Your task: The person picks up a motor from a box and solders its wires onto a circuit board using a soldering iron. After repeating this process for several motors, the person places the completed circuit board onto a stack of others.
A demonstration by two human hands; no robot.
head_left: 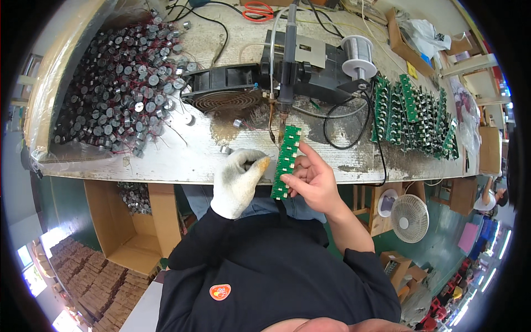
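In the middle of the frame, the right hand, bare, pinches one board between thumb and fingers. The board, a green strip, lies to the left of that hand and stands lengthwise, its lower end near the table edge and its upper end close under the iron; whether the two touch, I cannot tell. Just left of the board is the left hand, in a white glove, thumb and fingertips pressed together; what they may hold is hidden.

One carton stands open at lower left, and one white fan at lower right.

On the table, two motors lie loose left of the iron: one motor beside the glove, another farther up. A heap of motors, too many to count, fills the upper left. Beyond the hands are one black fan, one iron and one spool of wire. More boards stand in overlapping rows at upper right, past counting. One pair of orange handles lies at the top edge.
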